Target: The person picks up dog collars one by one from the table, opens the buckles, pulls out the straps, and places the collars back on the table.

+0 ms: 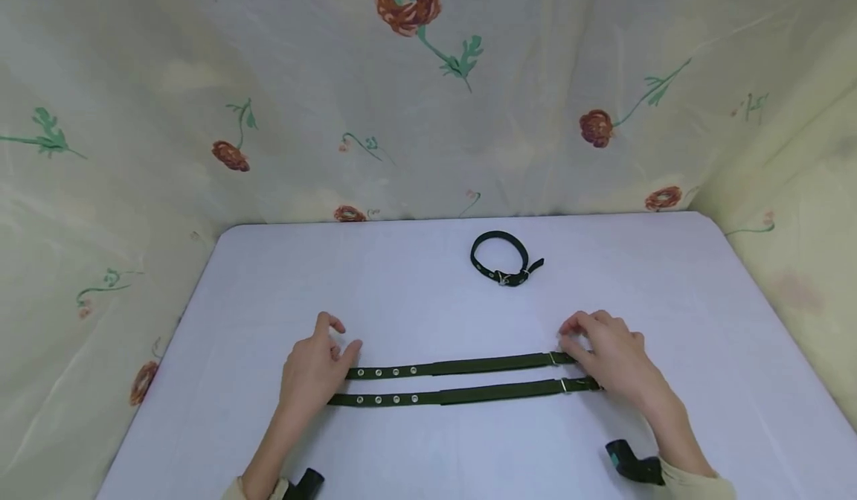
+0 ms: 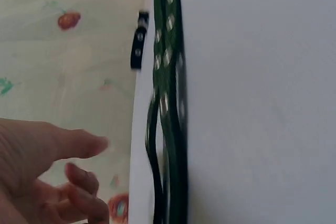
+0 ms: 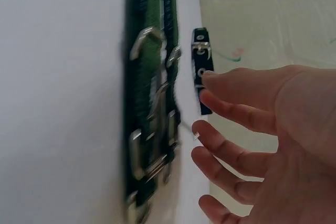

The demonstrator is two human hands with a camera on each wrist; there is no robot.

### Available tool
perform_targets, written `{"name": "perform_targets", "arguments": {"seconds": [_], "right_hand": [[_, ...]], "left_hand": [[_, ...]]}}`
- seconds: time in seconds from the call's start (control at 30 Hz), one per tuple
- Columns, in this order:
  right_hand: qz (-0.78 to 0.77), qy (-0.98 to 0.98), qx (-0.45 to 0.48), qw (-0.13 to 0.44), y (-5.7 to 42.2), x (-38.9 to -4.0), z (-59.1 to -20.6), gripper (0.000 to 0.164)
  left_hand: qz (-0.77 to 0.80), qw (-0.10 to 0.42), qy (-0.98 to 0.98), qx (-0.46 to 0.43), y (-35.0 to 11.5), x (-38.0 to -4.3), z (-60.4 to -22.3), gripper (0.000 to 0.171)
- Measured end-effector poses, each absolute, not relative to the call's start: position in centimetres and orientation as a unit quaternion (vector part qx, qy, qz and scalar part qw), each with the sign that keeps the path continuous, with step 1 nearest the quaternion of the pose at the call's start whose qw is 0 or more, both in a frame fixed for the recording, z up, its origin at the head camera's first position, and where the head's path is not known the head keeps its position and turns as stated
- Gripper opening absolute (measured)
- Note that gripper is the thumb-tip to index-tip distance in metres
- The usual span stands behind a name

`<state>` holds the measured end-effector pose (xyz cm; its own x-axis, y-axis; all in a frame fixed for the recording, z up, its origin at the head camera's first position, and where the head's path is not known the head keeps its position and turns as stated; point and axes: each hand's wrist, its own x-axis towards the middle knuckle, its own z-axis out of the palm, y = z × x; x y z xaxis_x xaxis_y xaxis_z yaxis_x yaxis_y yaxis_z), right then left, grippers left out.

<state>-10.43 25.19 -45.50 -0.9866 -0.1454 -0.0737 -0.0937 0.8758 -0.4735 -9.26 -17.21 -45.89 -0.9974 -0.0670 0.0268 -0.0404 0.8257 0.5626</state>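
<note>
Two dark green collars lie stretched out side by side, the far collar (image 1: 489,366) and the near collar (image 1: 495,393), with metal eyelets toward their left ends. Metal buckles and rings (image 3: 152,169) sit at their right ends, partly behind the right hand in the head view. My left hand (image 1: 311,370) hovers by the eyelet ends, fingers loosely bent and holding nothing; the left wrist view shows it apart from the straps. Over the buckle ends is my right hand (image 1: 616,355), fingers relaxed and spread. A small pale bit near its fingertips is too blurred to identify.
A third dark collar (image 1: 474,254), buckled into a loop, lies toward the back of the white table (image 1: 335,277). Flower-printed cloth (image 1: 301,76) hangs behind and at both sides. A black device (image 1: 632,464) sticks out at the right wrist, another (image 1: 306,484) at the left.
</note>
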Motion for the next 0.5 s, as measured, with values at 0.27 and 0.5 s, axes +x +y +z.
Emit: {"name": "perform_targets", "arguments": {"seconds": [0.27,0.5], "right_hand": [[-0.302,0.953,-0.040,0.007,22.3,-14.2,-44.2,0.044],[-0.326,0.945,0.024,0.019,20.0,-17.4,-44.8,0.062]], "left_hand": [[-0.512,0.036,-0.857,0.036,-9.8,-13.3,-46.4,0.030],[-0.603,-0.005,-0.794,0.077,-4.1,-16.4,-46.4,0.045]]}}
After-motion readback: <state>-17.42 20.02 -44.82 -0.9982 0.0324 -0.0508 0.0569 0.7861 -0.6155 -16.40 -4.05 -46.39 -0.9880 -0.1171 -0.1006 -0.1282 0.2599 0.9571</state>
